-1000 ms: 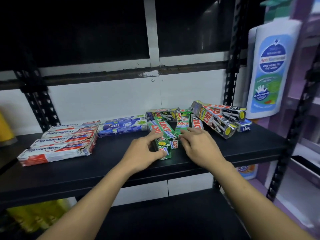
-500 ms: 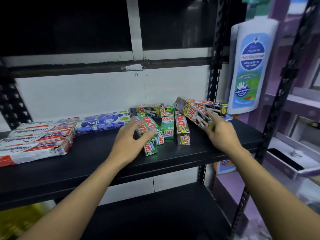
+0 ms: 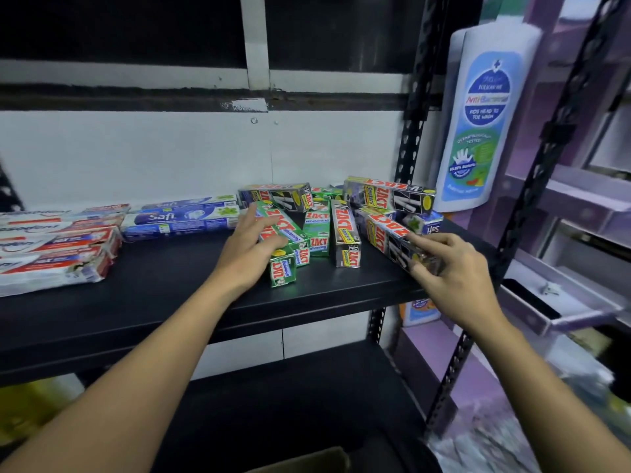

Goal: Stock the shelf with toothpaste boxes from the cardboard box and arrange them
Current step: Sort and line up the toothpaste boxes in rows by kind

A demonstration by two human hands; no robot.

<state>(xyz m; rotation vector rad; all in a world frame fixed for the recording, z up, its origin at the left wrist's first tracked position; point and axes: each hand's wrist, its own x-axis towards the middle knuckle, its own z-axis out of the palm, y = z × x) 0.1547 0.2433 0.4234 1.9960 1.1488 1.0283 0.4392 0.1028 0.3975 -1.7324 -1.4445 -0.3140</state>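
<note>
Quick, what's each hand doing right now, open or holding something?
Left hand: open, resting flat on the slanted green Zact Whitening box.
Right hand: pinching the near end of a red-and-black Zact Smokers box.

green boxes [image 3: 286,233] — black shelf [image 3: 170,288]

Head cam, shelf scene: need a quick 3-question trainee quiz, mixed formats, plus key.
1. True or false: the left hand rests on a green ZACT Whitening box.
2. What does the right hand pinch? A) a green box B) a black ZACT Smokers box C) a toothbrush
3. Fill in: the long blue-and-white boxes bear the brand ____.
Key: 1 true; 2 B; 3 Safi.
</note>
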